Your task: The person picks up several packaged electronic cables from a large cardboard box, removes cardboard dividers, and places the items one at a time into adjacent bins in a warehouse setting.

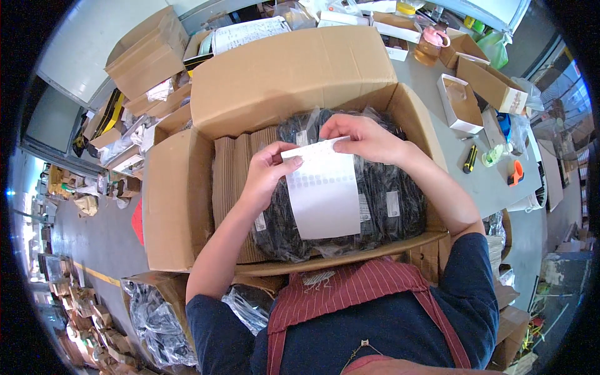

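Note:
A white sheet of small round stickers (pixel 325 206) hangs between my two hands over a big open cardboard box. My left hand (pixel 267 172) pinches its top left corner between thumb and fingers. At the top right edge my right hand (pixel 365 139) grips the sheet with its thumb and bent fingers. Below the sheet, the cardboard box (pixel 170 206) holds black items in clear plastic bags (pixel 390 187), some with small white labels. Along the box's left inside stand brown cardboard pieces (pixel 234 187), packed upright. The sheet covers part of the bags.
On the grey table (pixel 431 87) at right lie a small white box (pixel 460 103), a yellow-black utility knife (pixel 470 159) and orange-handled scissors (pixel 515 173). A pink-lidded jug (pixel 430 47) stands behind. Another box with bagged black items (pixel 156 319) sits at lower left.

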A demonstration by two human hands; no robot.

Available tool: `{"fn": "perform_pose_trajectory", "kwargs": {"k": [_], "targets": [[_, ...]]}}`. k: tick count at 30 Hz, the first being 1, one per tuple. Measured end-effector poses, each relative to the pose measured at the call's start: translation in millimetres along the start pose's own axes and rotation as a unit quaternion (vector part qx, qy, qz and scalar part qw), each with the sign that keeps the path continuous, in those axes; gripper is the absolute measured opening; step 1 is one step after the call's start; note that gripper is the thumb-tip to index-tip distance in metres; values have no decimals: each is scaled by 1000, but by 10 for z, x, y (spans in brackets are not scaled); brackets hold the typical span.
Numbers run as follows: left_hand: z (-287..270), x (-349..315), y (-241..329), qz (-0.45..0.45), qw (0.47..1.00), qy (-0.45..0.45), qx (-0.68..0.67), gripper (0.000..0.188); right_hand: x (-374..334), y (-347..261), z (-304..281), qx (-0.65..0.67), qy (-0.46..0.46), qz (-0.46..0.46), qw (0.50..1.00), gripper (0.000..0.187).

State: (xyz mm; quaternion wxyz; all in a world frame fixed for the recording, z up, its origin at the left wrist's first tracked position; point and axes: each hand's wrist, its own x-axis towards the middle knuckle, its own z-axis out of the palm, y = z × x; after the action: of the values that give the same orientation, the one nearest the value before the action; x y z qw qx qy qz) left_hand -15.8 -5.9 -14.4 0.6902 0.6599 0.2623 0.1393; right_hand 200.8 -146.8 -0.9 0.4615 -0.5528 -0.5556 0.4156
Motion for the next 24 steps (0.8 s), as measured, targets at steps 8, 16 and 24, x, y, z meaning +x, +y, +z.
{"fn": "perform_pose_trajectory", "kwargs": {"k": [8,16,24], "targets": [[45,-13,-114,74,987,39,134,18,2,21,249,-309,113,-164,930,21],[98,-7,-229,130,964,47,226,15,-1,37,364,-332,107,-177,920,14],[82,-9,-181,56,995,-1,84,16,-38,49,450,-363,124,-167,908,13]]}}
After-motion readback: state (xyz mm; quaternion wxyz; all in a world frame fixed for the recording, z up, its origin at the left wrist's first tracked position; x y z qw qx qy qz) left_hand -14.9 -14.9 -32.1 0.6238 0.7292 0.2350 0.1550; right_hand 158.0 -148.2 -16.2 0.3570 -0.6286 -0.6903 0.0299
